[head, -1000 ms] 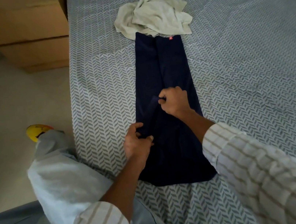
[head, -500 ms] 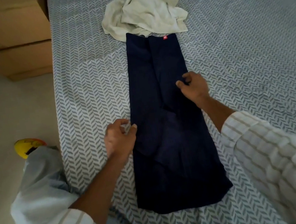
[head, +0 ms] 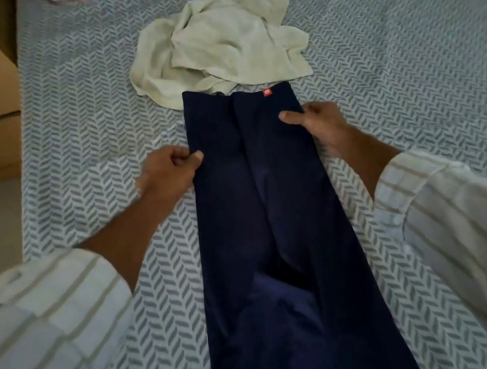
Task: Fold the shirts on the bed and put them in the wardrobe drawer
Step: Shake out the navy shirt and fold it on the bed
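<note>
— Two hands were on the navy shirt (head: pixel 259 213), which lay on the bed (head: pixel 410 80) folded into a long narrow strip running away from the person. Why hold it up near the far end?

— Because that is where a lengthwise fold would start, I judged. The left hand (head: pixel 168 173) pinched the strip's left edge between thumb and curled fingers, and the right hand (head: pixel 318 124) held the right edge at nearly the same height, thumb lying on top of the cloth. A matched grip on both edges would let the far end come over square.

— And the pale one?

— The cream shirt (head: pixel 215 49) sat crumpled just past the strip's far end, touching it, not yet folded. The red tag (head: pixel 266 92) marked that same far end of the navy strip.

— What had changed from half a second before?

— Both hands had travelled up the strip. Earlier the left was beside the middle of the left edge and the right sat mid-strip. The right hand's fingers under the edge were hidden, so how much cloth it gripped I could not tell.
</note>
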Motion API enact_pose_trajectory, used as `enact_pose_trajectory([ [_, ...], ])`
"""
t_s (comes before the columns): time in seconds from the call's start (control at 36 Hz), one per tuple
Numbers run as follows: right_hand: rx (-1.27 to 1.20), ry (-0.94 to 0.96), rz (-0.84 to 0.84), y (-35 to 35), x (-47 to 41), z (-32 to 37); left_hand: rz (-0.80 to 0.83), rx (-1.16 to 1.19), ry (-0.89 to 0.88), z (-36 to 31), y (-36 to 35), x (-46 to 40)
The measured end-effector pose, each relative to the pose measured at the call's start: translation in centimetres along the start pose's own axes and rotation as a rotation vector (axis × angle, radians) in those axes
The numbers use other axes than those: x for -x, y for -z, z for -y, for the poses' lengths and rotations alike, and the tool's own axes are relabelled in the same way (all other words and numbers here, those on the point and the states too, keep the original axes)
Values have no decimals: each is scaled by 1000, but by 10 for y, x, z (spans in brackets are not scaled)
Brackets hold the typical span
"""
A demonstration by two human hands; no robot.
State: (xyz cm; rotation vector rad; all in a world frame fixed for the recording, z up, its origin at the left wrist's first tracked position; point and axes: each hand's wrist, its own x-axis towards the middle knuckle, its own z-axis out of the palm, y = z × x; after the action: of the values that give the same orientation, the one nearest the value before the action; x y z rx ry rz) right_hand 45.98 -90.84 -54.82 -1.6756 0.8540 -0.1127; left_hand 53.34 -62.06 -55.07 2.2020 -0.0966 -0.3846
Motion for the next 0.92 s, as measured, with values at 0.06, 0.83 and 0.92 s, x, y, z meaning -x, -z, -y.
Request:
enact_pose_trajectory([
  [0.06, 34, 18, 1, -2, -18, 6, 8, 79, 32, -8, 1, -29],
  [0.83, 26, -3, -140, -10, -64, 21, 4, 310, 100, -32, -20, -114],
  [0.92, -20, 2, -44, -8, -57, 21, 76, 304, 129, -29, -14, -113],
])
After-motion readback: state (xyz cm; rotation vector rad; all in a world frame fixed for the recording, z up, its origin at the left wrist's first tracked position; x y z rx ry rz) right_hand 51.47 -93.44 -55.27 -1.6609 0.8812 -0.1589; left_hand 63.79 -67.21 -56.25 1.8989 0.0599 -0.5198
